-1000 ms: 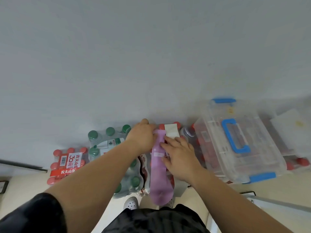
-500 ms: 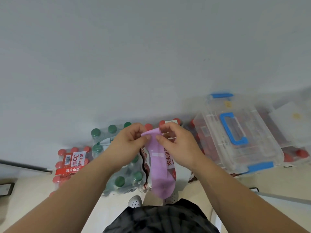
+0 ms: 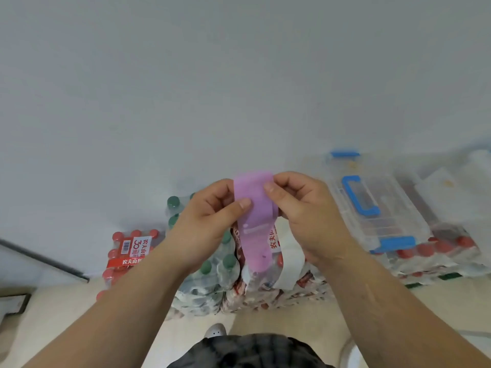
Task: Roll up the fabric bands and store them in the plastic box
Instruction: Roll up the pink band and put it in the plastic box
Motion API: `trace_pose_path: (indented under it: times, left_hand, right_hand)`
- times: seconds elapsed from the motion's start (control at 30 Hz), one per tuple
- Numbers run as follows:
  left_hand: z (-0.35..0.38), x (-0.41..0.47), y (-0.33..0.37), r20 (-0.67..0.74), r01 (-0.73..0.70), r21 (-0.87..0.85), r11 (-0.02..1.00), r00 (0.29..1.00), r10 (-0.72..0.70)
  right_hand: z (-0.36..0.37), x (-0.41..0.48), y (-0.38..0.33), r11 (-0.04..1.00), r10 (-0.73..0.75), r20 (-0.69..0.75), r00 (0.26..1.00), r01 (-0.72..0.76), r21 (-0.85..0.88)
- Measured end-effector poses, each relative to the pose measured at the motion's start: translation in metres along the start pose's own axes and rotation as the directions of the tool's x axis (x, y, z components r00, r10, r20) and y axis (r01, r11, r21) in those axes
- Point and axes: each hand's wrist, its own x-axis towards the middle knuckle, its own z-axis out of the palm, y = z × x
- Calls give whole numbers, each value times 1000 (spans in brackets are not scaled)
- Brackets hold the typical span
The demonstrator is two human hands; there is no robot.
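The left hand [image 3: 204, 221] and right hand [image 3: 305, 208] each pinch the upper end of the purple fabric band [image 3: 256, 229], left of the plastic box [image 3: 372, 203]. The free length hangs straight, ready for rolling. The plastic box sits lidded on bottle packs [image 3: 438, 251], probably within reach.

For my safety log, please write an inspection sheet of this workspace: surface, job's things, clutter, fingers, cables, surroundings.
Surface: beige floor; no table seen.
Job's things: purple band held in the air, hanging down, not yet rolled; clear plastic box, lid on, sits on bottle packs at the right.
Clutter: green-capped pack and labelled red-capped pack by the wall.
Fingers: left hand and right hand each pinch the band's top end.
Cables: dark strip at the left; cannot tell whether it is a cable.
Surroundings: plain grey wall; a shoe below.
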Motion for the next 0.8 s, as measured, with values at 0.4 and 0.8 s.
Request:
trace_pose_path:
  times: [0.4, 0.8]
  left_hand:
    - [58, -58, 8, -358, 83, 176, 981, 934, -15]
    - [90, -91, -1, -492, 217, 308, 926, 869, -40]
  right_hand:
    - [-25, -61, 23, 993, 115, 90, 989, -112, -38]
    - [-35, -124, 142, 753, 620, 172, 766, -519, -406]
